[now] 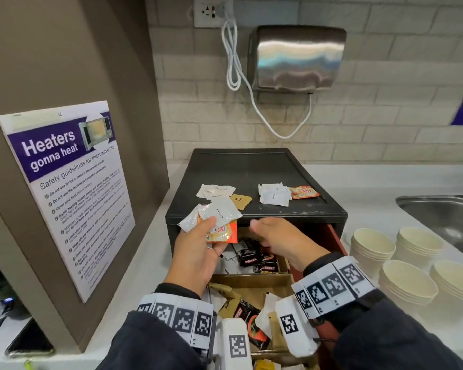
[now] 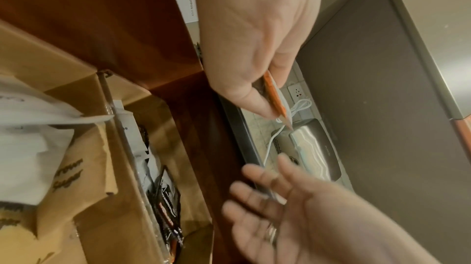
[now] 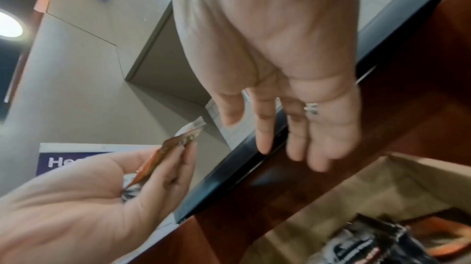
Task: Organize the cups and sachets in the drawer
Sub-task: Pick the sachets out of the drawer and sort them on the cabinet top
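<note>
my left hand [image 1: 195, 252] pinches a small fan of sachets [image 1: 217, 218] between thumb and fingers: white cream ones on top, an orange one underneath. it holds them up just in front of the black drawer unit [image 1: 254, 166], above the open drawer [image 1: 337, 240]. my right hand [image 1: 284, 241] hovers over the drawer with fingers straight and loose, holding nothing, its fingertips close to the unit's front edge. inside the drawer, cardboard dividers [image 1: 251, 276] split off a far compartment with black sachets [image 1: 247, 256] and a nearer one with brown and white packets. more loose sachets [image 1: 274, 193] lie on top of the unit. stacks of paper cups [image 1: 372, 245] stand on the surface to the right, beside the sink [image 1: 439, 212].
</note>
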`<state>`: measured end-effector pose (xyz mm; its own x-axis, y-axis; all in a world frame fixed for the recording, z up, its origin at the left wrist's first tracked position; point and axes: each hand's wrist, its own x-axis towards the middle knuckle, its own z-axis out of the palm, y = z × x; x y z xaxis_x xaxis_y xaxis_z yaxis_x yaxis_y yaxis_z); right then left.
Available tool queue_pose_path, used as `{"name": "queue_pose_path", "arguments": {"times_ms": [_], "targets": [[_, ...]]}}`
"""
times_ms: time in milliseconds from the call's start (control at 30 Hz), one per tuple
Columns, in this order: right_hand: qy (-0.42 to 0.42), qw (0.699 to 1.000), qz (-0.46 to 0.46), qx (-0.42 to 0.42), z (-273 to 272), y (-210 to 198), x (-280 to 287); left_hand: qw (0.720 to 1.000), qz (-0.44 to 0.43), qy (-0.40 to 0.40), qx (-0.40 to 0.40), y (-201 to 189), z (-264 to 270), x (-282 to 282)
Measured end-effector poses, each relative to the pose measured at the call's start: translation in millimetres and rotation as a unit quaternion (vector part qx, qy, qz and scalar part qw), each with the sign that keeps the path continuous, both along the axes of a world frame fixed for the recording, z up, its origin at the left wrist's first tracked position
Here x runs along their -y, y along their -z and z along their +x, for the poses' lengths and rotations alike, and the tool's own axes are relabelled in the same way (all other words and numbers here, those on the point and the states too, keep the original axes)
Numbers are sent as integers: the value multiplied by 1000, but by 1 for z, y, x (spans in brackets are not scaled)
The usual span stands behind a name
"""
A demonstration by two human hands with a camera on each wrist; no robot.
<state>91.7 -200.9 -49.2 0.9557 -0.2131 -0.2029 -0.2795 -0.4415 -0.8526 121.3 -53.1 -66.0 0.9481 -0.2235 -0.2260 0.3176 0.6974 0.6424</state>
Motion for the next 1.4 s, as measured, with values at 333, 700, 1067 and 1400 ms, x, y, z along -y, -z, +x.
{"name": "queue_pose_path", "arguments": {"times_ms": [333, 700, 1067, 1400], "targets": [[116, 971, 154, 144, 3, -13, -15, 998, 25, 65, -3, 0, -1, 3], [54, 984, 141, 96, -2, -9, -14, 995, 44, 54, 65, -4, -7, 6], [89, 960, 205, 168, -4, -8, 5, 998, -40, 50, 8, 0, -2, 0], [14, 982, 146, 116, -13, -4, -7, 992, 42, 81, 88, -1, -7, 7]]}}
